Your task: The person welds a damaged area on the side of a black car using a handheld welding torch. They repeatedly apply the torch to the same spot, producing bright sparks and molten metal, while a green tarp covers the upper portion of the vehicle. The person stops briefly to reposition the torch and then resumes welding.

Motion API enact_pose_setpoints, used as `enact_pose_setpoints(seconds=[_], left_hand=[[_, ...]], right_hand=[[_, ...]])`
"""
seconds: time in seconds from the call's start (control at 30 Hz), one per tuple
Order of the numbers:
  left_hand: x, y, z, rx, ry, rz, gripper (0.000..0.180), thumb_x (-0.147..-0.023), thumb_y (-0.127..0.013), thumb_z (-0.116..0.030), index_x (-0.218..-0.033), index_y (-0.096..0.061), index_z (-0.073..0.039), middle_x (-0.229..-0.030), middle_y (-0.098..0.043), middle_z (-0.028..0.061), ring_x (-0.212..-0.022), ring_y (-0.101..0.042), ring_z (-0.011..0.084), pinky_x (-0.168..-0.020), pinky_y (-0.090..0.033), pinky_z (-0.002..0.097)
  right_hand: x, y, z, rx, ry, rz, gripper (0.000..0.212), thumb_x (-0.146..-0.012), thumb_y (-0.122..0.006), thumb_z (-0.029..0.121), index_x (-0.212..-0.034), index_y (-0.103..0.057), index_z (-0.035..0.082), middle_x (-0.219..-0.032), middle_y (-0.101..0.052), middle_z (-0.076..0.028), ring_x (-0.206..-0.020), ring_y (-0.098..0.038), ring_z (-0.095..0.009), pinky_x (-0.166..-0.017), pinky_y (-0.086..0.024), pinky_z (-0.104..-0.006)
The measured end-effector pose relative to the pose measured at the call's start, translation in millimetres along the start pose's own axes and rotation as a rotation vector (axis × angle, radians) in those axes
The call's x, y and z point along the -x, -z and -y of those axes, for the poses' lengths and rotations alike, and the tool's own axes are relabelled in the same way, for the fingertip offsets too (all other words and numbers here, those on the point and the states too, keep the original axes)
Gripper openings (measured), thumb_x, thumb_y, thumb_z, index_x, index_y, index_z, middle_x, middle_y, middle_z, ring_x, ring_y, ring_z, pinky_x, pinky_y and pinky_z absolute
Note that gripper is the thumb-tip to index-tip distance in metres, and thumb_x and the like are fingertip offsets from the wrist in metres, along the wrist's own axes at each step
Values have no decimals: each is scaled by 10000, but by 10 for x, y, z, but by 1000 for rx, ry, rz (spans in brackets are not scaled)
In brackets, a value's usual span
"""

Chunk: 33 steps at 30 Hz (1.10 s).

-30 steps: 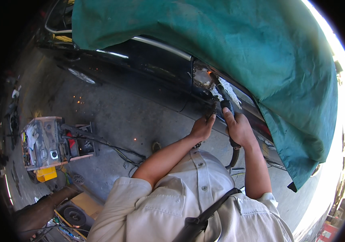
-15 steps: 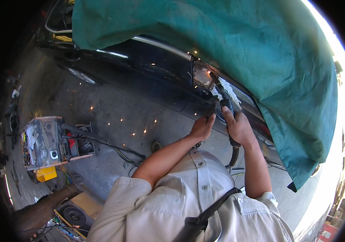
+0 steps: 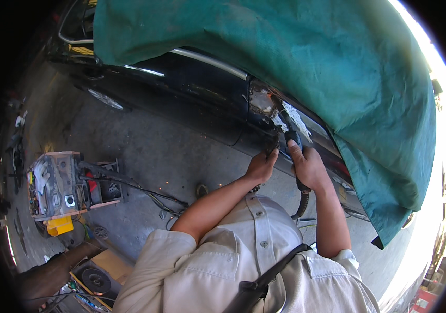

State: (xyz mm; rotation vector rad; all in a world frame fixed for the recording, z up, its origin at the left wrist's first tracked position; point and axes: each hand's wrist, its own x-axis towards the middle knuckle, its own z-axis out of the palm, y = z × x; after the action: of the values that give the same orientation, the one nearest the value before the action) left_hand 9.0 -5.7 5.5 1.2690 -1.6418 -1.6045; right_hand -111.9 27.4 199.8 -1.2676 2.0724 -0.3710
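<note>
My right hand [image 3: 310, 166] is closed around the grip of a black welding torch [image 3: 294, 138], its thumb lying along the top. The torch's neck reaches up to a bare metal patch [image 3: 262, 100] on the side of a dark car [image 3: 210, 99], where a small orange glow shows at the tip. Closed just left of the torch, my left hand [image 3: 261, 166] grips a dark, slim metal tool [image 3: 276, 143]; its kind is not clear. White paper-like material [image 3: 299, 122] lies against the car beside the torch neck. A ribbed cable [image 3: 302, 202] hangs below my right hand.
A green cover sheet [image 3: 285, 47] drapes over the car, its corner hanging at the right. At left stands a cluttered wheeled cart [image 3: 58, 182] with a yellow container [image 3: 59, 225]; cables [image 3: 152, 194] run from it across the floor. A wire spool [image 3: 96, 279] sits lower left.
The flying sparks have mostly died away, with only a few small glowing specks left near the floor. The glow at the torch tip is dimmer. Both hands stay nearly in place.
</note>
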Motion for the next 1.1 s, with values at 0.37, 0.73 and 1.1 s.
enact_pose_setpoints(seconds=[0.37,0.73,1.1], left_hand=[[27,23,-48,19,62,20,642,-1072,-419,-569,-1267,-632,4,-1108,-719,254,-1125,-661,448,-916,-499,473],[0,-7,13,7,-16,0,622,-1083,-408,-559,-1211,-637,4,-1023,-716,252,-1039,-675,458,-869,-503,494],[27,20,-42,-7,23,10,647,-1078,-403,-575,-1237,-637,6,-1053,-720,258,-1080,-665,467,-890,-502,494]], right_hand=[[-26,-12,46,34,1,-11,775,-1046,-490,607,-836,-659,-120,-788,-636,-366,-887,-666,-540,-794,-503,-538],[-14,-18,-29,-17,36,-30,755,-1055,-478,595,-816,-635,-104,-716,-620,-315,-759,-666,-482,-736,-497,-534],[-34,-31,10,32,29,-20,753,-1060,-478,588,-839,-639,-114,-751,-618,-342,-828,-659,-518,-772,-494,-536]])
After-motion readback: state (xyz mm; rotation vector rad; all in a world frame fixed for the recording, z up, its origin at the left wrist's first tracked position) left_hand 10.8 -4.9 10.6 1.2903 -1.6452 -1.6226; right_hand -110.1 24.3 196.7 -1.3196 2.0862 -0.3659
